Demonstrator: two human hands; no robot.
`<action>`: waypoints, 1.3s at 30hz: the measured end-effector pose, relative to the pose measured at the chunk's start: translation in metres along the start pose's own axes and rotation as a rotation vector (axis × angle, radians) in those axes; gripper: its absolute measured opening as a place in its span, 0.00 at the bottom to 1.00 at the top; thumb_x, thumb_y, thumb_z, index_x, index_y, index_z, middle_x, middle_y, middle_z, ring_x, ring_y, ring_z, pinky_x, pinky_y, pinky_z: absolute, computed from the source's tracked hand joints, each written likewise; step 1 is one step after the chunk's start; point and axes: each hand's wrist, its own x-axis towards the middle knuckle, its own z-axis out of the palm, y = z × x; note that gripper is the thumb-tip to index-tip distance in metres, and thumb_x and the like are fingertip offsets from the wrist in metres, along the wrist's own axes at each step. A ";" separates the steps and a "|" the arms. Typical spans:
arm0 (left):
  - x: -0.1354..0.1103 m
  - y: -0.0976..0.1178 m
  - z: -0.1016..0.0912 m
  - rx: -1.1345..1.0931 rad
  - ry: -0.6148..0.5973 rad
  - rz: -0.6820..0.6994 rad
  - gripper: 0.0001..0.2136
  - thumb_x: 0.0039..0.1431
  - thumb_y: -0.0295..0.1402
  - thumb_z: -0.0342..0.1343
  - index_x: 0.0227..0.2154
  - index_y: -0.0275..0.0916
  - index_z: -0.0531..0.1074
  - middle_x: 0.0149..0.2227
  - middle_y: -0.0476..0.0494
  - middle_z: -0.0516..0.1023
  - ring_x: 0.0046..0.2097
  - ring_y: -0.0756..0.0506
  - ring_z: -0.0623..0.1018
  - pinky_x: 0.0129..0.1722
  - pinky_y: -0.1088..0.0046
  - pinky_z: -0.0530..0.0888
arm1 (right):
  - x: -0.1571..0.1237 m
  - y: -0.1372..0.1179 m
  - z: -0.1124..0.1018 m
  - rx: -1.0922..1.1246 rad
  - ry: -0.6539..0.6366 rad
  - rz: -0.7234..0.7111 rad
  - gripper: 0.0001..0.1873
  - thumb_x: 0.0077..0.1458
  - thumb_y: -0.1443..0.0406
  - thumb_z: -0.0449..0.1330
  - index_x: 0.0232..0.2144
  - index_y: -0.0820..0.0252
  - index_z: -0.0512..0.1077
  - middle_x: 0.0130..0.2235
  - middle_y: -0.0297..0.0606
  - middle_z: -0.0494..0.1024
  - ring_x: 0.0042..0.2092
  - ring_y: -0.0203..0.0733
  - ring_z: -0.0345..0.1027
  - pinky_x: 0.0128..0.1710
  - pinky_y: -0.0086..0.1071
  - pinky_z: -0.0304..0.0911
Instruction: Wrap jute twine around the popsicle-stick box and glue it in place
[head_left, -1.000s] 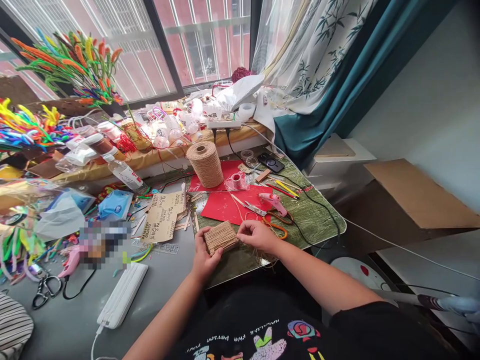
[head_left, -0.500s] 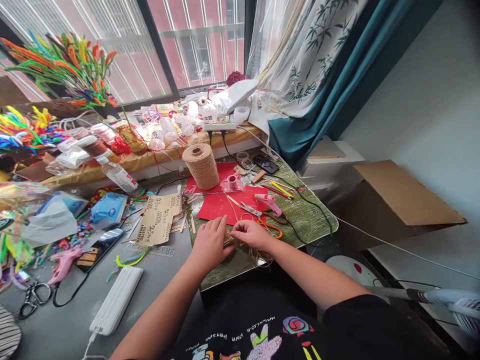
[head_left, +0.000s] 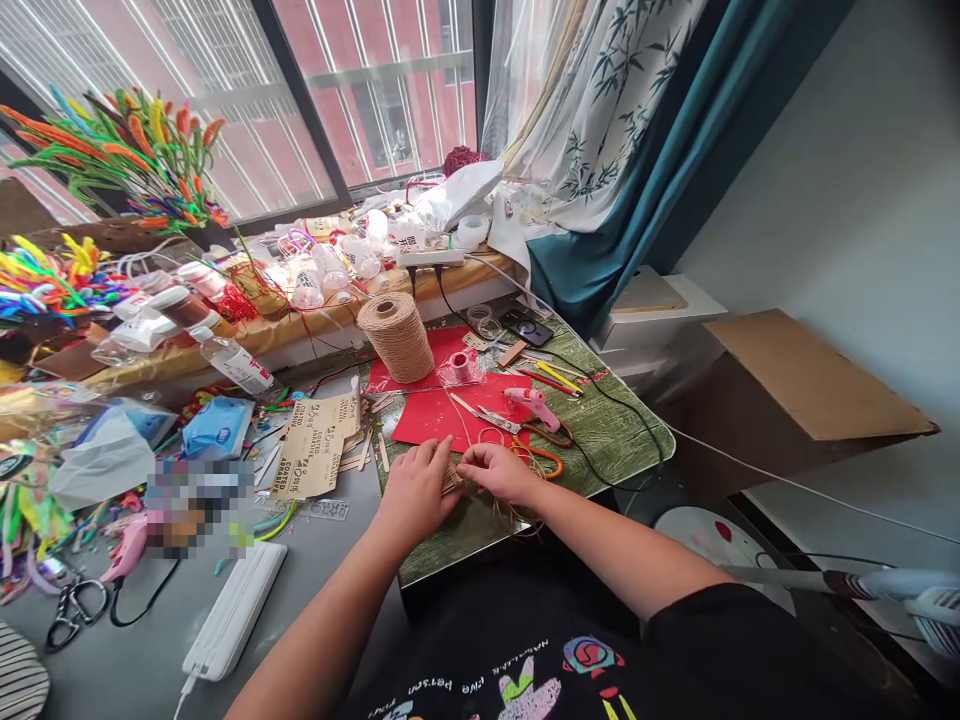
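Note:
My left hand (head_left: 416, 488) is closed around a small brown piece wrapped in twine (head_left: 451, 478), most of it hidden by the fingers. Right beside it, my right hand (head_left: 496, 472) pinches the jute twine at the piece's edge. Loose twine (head_left: 517, 512) hangs in a tangle below my right wrist. Behind my hands stands a big spool of jute twine (head_left: 396, 338), upright on red sheets (head_left: 424, 415). Orange-handled scissors (head_left: 551, 460) lie just past my right hand, near a pink glue gun (head_left: 531, 402).
Sandpaper sheets (head_left: 319, 445) and wooden sticks lie left of my hands. A white power strip (head_left: 236, 610), black scissors (head_left: 75, 612) and another pink glue gun (head_left: 129, 548) rest on the grey table. A phone (head_left: 527, 328) and a black cable are at the right. A cardboard box (head_left: 821, 375) stands beyond.
The camera view has shifted slightly. My hands stay together on the twine-wrapped piece, with barely any visible movement of the fingers.

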 end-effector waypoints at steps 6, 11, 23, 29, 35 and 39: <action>-0.018 -0.016 0.013 -0.488 0.193 -0.027 0.34 0.63 0.44 0.63 0.67 0.46 0.56 0.64 0.34 0.66 0.65 0.35 0.69 0.64 0.52 0.69 | -0.009 -0.014 -0.004 -0.102 -0.025 -0.048 0.21 0.56 0.47 0.68 0.35 0.60 0.77 0.30 0.33 0.75 0.29 0.36 0.66 0.30 0.30 0.62; -0.032 -0.021 0.054 -0.666 0.369 -0.016 0.32 0.62 0.42 0.63 0.63 0.43 0.55 0.61 0.33 0.63 0.64 0.35 0.68 0.64 0.49 0.68 | -0.016 -0.031 -0.006 -0.339 0.026 -0.175 0.12 0.59 0.56 0.67 0.34 0.60 0.81 0.32 0.36 0.78 0.32 0.38 0.69 0.34 0.31 0.63; -0.036 -0.019 0.024 -0.510 0.262 -0.052 0.27 0.56 0.39 0.66 0.55 0.43 0.62 0.58 0.35 0.68 0.63 0.35 0.70 0.63 0.51 0.70 | -0.017 -0.032 -0.004 -0.484 0.063 -0.141 0.06 0.57 0.63 0.66 0.32 0.60 0.79 0.27 0.31 0.72 0.28 0.34 0.63 0.29 0.28 0.58; -0.009 0.002 0.004 -0.258 0.142 -0.014 0.41 0.55 0.51 0.67 0.66 0.40 0.58 0.64 0.30 0.69 0.64 0.29 0.71 0.63 0.47 0.68 | -0.016 -0.034 0.000 -0.511 0.089 -0.142 0.03 0.54 0.65 0.66 0.30 0.60 0.78 0.26 0.30 0.72 0.28 0.34 0.62 0.30 0.28 0.58; -0.003 0.007 0.015 -0.134 0.059 -0.067 0.38 0.61 0.52 0.61 0.68 0.38 0.58 0.59 0.29 0.75 0.56 0.28 0.76 0.54 0.50 0.71 | -0.010 -0.029 -0.018 -0.460 0.109 -0.078 0.08 0.55 0.60 0.68 0.32 0.59 0.80 0.27 0.33 0.76 0.28 0.37 0.65 0.30 0.30 0.60; -0.005 0.005 0.017 -0.140 0.097 -0.063 0.37 0.61 0.52 0.61 0.68 0.40 0.59 0.58 0.30 0.75 0.56 0.29 0.76 0.53 0.52 0.70 | -0.010 -0.022 -0.028 -0.391 0.082 -0.042 0.12 0.55 0.56 0.68 0.31 0.60 0.80 0.29 0.36 0.78 0.30 0.38 0.67 0.31 0.31 0.61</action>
